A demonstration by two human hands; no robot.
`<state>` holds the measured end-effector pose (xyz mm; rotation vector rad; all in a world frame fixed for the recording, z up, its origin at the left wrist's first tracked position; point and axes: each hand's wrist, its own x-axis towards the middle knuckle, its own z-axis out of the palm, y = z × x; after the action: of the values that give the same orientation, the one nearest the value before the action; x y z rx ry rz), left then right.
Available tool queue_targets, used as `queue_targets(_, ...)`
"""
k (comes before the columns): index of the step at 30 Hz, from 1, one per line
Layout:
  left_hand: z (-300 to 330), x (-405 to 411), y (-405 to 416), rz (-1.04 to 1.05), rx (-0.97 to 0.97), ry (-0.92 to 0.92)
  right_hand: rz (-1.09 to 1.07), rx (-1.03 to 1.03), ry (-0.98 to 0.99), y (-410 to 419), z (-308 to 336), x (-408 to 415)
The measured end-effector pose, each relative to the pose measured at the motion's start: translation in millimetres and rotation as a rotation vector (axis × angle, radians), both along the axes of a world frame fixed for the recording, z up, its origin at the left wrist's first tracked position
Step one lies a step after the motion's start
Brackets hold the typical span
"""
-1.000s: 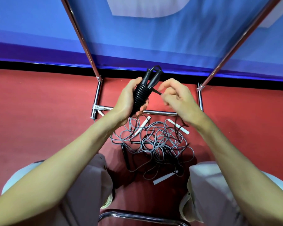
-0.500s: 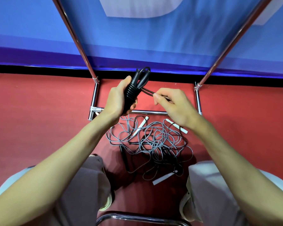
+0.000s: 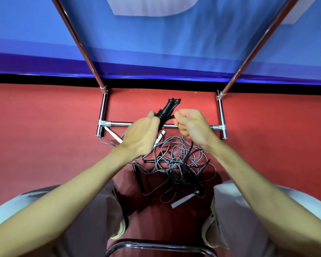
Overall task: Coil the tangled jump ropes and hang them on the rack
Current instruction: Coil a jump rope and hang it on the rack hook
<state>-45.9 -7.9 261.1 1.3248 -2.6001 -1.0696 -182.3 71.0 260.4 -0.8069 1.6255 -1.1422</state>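
Red gym floor under a chrome rack (image 3: pixel 194 126): left hand (image 3: pixel 140 138) grips the coiled black jump rope (image 3: pixel 166 113), now lower, while the right hand (image 3: pixel 192 127), fist newly closed, cinches its cord, leaving the grey tangle (image 3: pixel 180 160) below uncoiled.

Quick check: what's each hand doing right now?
Left hand: closed around the black rope handles.
Right hand: closed in a fist, pinching the black rope that trails down to the pile.
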Motion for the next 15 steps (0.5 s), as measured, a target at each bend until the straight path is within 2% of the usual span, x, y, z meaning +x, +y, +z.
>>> queue_targets(3, -1.9, 2.5, 1.2, -0.129, 0.068, 0.011, -0.042, 0.039, 0.017, -0.8, -1.7, -3.4)
queue_targets(6, -4.5, 3.8, -4.0, -0.177, 0.039, 0.064, -0.067, 0.069, 0.001, -3.4, -3.5, -2.8)
queue_targets(10, -9.5, 3.0, -11.3, -0.219, -0.106, 0.067, -0.090, 0.124, -0.057, -7.1, -5.6, -5.6)
queue_targets(15, -16.0, 2.3, -1.5, -0.202, -0.434, -0.073, -0.085, 0.220, -0.035, -2.0, -5.9, 2.8)
